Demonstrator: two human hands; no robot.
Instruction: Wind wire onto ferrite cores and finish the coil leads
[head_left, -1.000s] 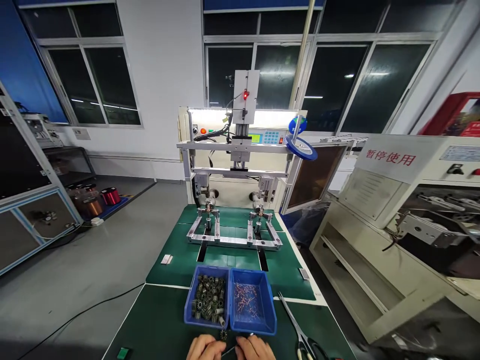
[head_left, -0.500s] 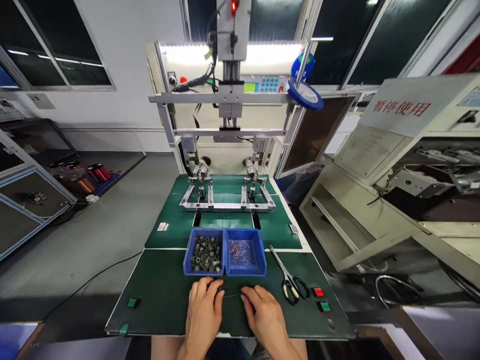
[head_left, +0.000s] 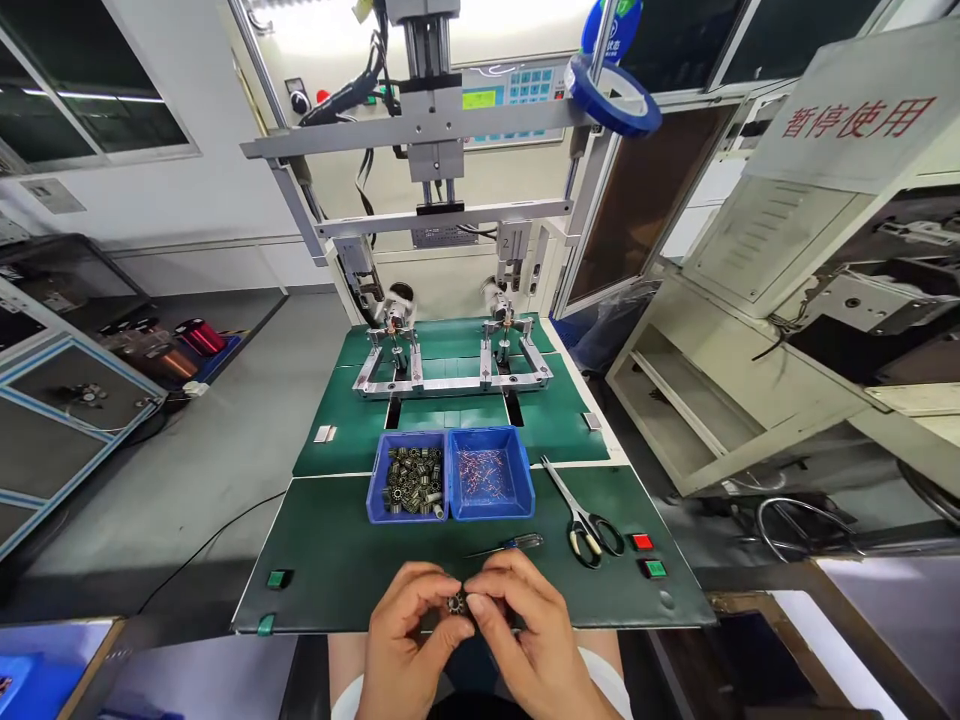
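My left hand [head_left: 416,625] pinches a small toothed metal core [head_left: 457,603], like a motor stator, between thumb and fingers near the table's front edge. The fingertips of my right hand [head_left: 525,625] close on the core's right side, partly hiding it. Just beyond the hands lies a thin screwdriver [head_left: 517,543] with a clear bluish handle. Many similar cores [head_left: 414,480] fill the left blue bin [head_left: 370,505]. In the right blue bin [head_left: 517,510] are scattered short copper-coloured wire bits [head_left: 481,472].
Scissors [head_left: 581,520] with black handles lie to the right, near a red button [head_left: 641,542] and a green button [head_left: 654,569]. Another green button [head_left: 278,579] is at left. Behind the bins stands a winding machine with a metal fixture frame [head_left: 454,384].
Both hands have drawn closer together and toward me, now with the core between them. The screwdriver is now in plain view on the mat. The head view has tilted down.
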